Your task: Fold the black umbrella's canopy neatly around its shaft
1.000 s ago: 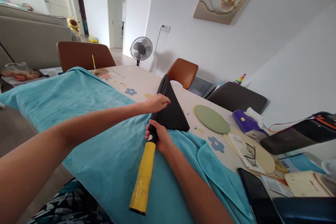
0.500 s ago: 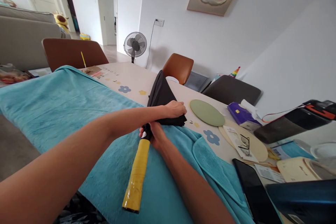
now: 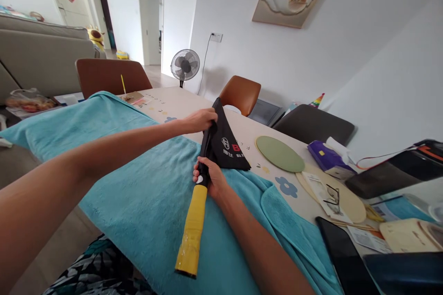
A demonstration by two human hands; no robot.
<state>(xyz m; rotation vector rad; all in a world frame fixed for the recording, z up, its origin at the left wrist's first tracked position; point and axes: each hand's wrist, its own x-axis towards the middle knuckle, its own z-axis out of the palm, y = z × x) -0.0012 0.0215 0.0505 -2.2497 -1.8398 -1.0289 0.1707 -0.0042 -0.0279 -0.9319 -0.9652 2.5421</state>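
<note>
A black umbrella (image 3: 226, 145) with a yellow tape-wrapped handle (image 3: 191, 233) lies at a slant in front of me, its top pointing away. My right hand (image 3: 212, 175) is wrapped round its black shaft just above the handle. Further up, my left hand (image 3: 202, 120) pinches the black fabric along its left edge. A loose panel spreads out to the right, showing a white round logo, white characters and part of a red letter. Beneath the handle lies a turquoise towel (image 3: 138, 184), draped over the table (image 3: 187, 97). The fingertips of my left hand are partly hidden.
To the right are a green oval mat (image 3: 280, 153), a purple tissue box (image 3: 325, 157), glasses (image 3: 332, 195), a black phone (image 3: 346, 253) and a dark bottle (image 3: 380, 173). Brown chairs (image 3: 240, 94) and a fan (image 3: 185, 64) stand beyond the table.
My left hand has moved from the fabric's lower right up to its upper left edge. The printed panel now shows. My right hand keeps its hold on the shaft. The view has shifted slightly.
</note>
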